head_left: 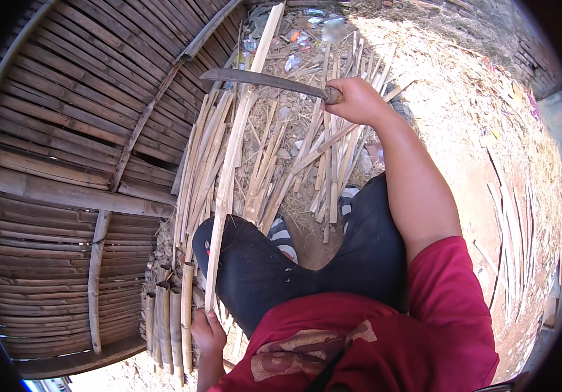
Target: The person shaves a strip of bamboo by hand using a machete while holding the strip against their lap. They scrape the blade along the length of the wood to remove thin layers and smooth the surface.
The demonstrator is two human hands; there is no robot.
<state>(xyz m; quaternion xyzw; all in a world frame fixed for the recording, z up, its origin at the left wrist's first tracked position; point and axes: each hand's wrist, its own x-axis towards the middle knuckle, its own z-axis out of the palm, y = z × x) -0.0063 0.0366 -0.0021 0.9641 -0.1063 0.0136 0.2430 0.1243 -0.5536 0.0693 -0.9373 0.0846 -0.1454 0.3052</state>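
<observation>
My right hand (357,101) is closed round the wooden handle of a machete (264,79). Its long, dark, curved blade points left and crosses a pale split bamboo strip (234,151); whether the edge is biting into it I cannot tell. The strip runs lengthwise from the far end, over my left knee, toward my body. Down by my left hip, my left hand (209,332) grips the strip's near end. Beneath and beside it lie many more split bamboo strips (205,147) on the ground between and beyond my feet.
A slatted bamboo wall (65,117) rises close on my left. Short bamboo poles (166,326) stand beside my left hand. Crossed bamboo pieces (333,150) lie ahead of my feet. Litter (297,42) is scattered at the far end. Thin strips (513,228) lie on the right.
</observation>
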